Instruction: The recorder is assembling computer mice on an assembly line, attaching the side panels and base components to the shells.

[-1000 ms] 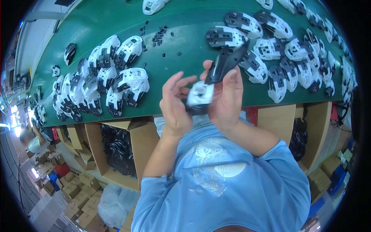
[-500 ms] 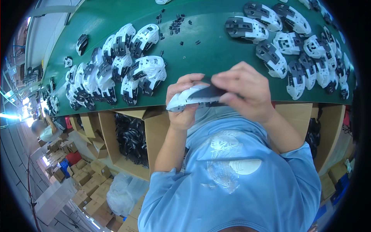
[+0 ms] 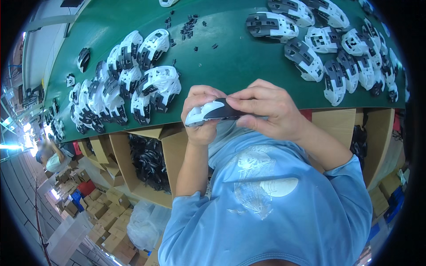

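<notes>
Both hands hold a curved black-and-white plastic shell (image 3: 226, 110) in front of my chest, just off the table's near edge. My left hand (image 3: 198, 101) wraps round the white end, with its fingers behind the piece and its palm below. My right hand (image 3: 274, 107) pinches the black end between thumb and fingers. The far side of the shell is hidden by my fingers. On the table to the left lies a cluster of similar white-and-dark shells (image 3: 116, 91).
More such shells (image 3: 336, 81) crowd the right side of the green table (image 3: 213, 62). Small black pieces (image 3: 188, 27) lie scattered at the far middle. Below the edge stands a cardboard box (image 3: 179, 157) beside black parts (image 3: 148, 159). Another person (image 3: 55, 159) is at the far left.
My right hand, blurred earlier, now grips the shell's black end steadily. The held shell sits slightly further left and more level in the view, which has itself shifted a little.
</notes>
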`<action>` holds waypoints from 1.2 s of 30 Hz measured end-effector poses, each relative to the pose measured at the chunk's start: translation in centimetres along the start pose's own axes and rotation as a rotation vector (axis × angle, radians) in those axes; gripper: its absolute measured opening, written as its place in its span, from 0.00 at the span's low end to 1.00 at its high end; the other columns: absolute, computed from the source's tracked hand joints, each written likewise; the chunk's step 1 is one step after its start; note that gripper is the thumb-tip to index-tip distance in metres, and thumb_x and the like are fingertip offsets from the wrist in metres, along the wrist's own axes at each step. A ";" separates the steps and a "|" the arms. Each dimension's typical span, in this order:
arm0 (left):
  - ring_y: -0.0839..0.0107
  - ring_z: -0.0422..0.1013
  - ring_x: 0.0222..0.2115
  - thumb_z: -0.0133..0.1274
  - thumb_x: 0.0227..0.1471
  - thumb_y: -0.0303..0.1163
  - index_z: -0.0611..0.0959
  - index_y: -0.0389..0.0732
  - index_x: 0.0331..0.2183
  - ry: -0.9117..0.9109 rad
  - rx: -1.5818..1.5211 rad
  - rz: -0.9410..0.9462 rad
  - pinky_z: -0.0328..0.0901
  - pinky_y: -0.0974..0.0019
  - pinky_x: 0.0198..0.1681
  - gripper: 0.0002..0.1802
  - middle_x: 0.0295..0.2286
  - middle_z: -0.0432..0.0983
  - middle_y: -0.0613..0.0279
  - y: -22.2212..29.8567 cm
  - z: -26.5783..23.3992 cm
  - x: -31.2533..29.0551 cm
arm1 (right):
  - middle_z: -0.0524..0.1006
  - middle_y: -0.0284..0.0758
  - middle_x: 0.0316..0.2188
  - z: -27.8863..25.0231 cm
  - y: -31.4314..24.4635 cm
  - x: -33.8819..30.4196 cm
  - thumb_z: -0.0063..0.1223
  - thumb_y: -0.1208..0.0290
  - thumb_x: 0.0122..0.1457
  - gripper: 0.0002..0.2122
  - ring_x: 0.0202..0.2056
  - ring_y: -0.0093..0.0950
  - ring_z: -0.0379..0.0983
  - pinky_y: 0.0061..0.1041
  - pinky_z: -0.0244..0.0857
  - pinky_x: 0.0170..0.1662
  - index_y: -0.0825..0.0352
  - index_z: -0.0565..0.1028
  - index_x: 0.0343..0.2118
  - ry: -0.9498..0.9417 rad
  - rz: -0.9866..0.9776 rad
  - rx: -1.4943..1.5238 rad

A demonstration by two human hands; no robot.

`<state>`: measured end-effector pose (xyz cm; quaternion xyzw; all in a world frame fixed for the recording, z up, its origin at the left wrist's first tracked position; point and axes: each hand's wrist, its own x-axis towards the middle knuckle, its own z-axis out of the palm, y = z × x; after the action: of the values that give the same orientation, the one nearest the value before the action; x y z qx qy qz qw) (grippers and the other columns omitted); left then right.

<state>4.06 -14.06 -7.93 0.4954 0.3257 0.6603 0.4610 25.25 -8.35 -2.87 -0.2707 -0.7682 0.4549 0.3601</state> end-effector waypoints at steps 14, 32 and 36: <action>0.48 0.66 0.52 0.67 0.48 0.40 0.78 0.47 0.49 -0.164 0.571 0.396 0.63 0.46 0.55 0.26 0.50 0.72 0.48 -0.7 1.4 4.9 | 0.72 0.35 0.57 0.8 2.1 -0.5 0.68 0.58 0.59 0.28 0.58 0.26 0.68 0.29 0.60 0.63 0.65 0.69 0.57 -0.097 0.249 1.034; 0.55 0.69 0.40 0.73 0.38 0.40 0.82 0.36 0.49 -0.471 1.176 0.041 0.64 0.57 0.49 0.36 0.42 0.81 0.56 1.3 0.2 5.4 | 0.75 0.40 0.55 -3.9 5.7 1.0 0.71 0.56 0.48 0.38 0.60 0.42 0.68 0.44 0.59 0.65 0.66 0.70 0.61 -0.160 -0.088 -0.484; 0.59 0.68 0.37 0.73 0.38 0.42 0.84 0.38 0.46 -0.432 1.147 0.102 0.61 0.59 0.46 0.33 0.37 0.80 0.59 0.3 -0.1 5.9 | 0.75 0.41 0.53 -5.0 6.5 1.8 0.71 0.56 0.49 0.35 0.57 0.42 0.67 0.41 0.61 0.63 0.66 0.72 0.60 -0.219 -0.153 -0.446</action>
<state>3.35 -8.70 -5.63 0.8022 0.5039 0.2858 0.1446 28.74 -1.71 -6.47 -0.2335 -0.9022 0.2721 0.2396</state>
